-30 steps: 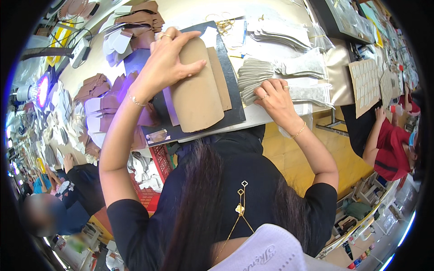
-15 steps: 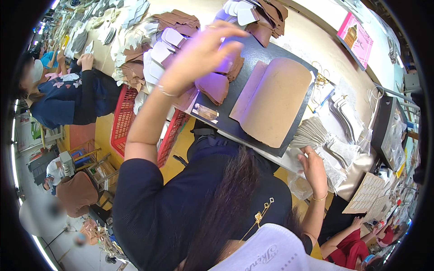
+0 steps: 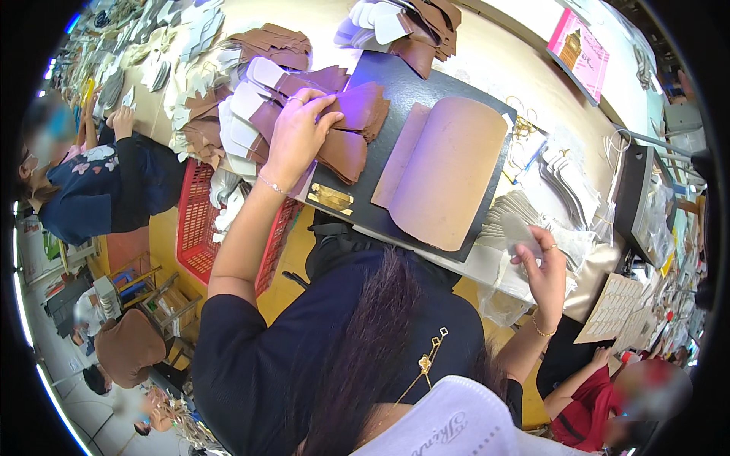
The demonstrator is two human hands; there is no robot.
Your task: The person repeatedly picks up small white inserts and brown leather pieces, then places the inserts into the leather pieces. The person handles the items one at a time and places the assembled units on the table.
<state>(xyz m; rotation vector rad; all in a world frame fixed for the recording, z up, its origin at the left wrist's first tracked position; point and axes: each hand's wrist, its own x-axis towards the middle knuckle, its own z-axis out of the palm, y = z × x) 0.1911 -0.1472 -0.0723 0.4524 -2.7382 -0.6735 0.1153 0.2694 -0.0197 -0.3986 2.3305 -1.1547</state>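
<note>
We see the left hand (image 3: 295, 137) spread flat on a fanned stack of brown leather pieces (image 3: 346, 129) at the upper-left edge of the dark cutting board (image 3: 426, 83) — fingers open, pressing rather than pinching. The right hand (image 3: 541, 267) pinches a pale grey piece (image 3: 517, 228) just above the grey stack (image 3: 509, 209) — beside a tan sheet (image 3: 449, 175).

Left hand (image 3: 293, 137) dropped onto brown leather pieces (image 3: 342, 129).
</note>
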